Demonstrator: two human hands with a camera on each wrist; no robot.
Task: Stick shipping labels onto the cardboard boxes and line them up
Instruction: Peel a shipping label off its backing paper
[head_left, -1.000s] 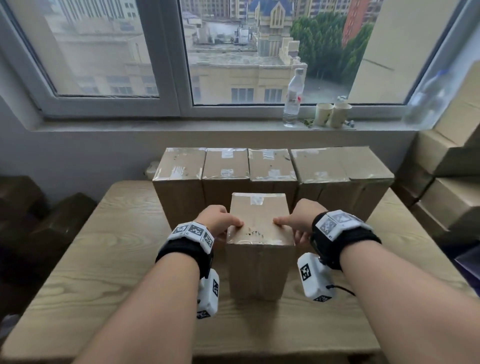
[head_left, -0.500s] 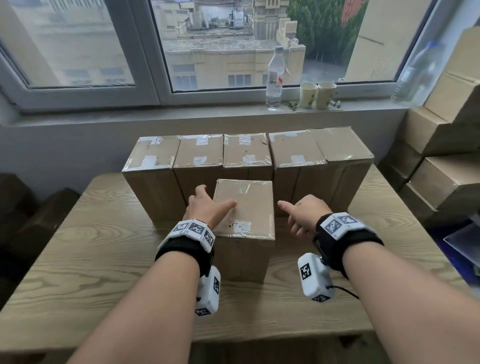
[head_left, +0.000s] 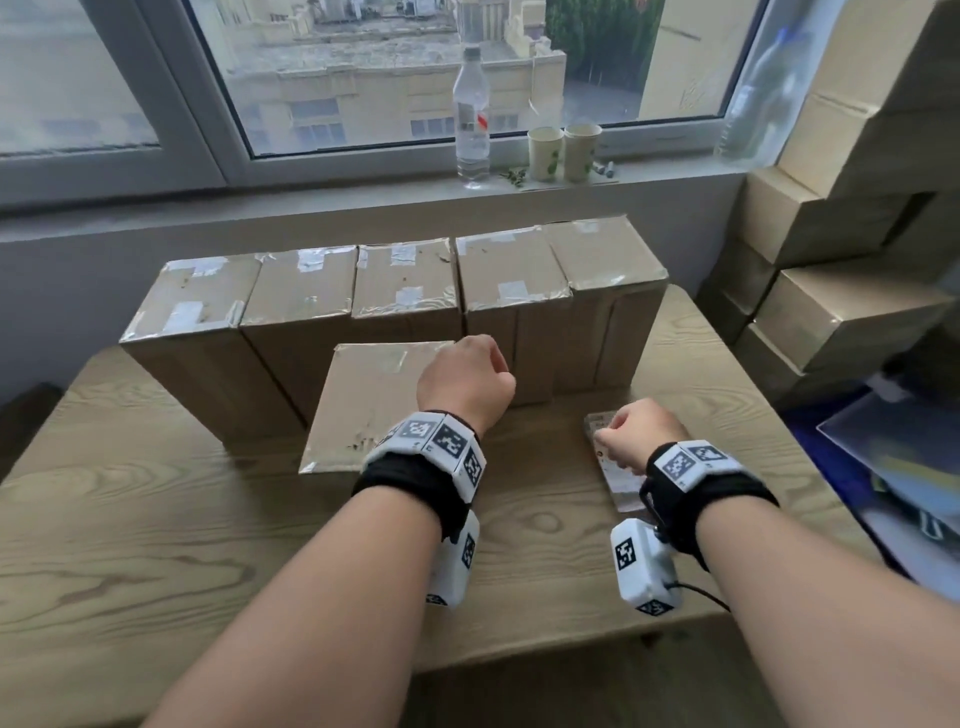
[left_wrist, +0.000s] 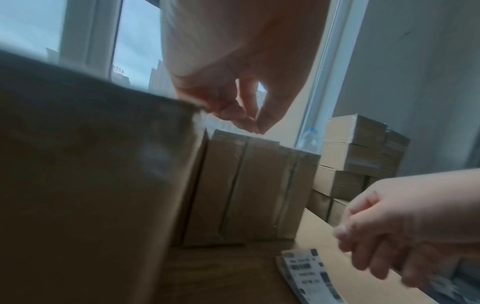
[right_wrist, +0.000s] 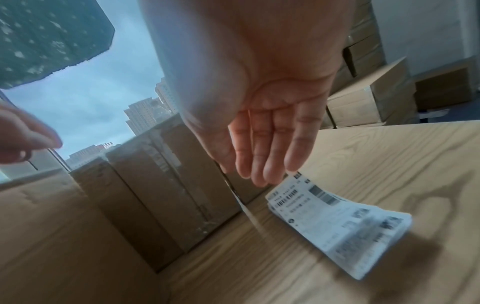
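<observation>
Both hands hold nothing: the left hand (head_left: 464, 382), loosely curled, hovers at the right edge of the front box (head_left: 371, 405), and the right hand (head_left: 636, 439), fingers relaxed and nearly straight, reaches down over the label stack (right_wrist: 337, 222) lying on the surface (head_left: 156, 519) to that box's right. As I judge it, several labels could lift together, or the stack could slide toward the right edge, if the fingertips drag rather than peel. The front box lies flat before the back row (head_left: 400, 291), touching or nearly so. Room is open left and in front; stacked boxes (head_left: 831, 322) crowd the right.
</observation>
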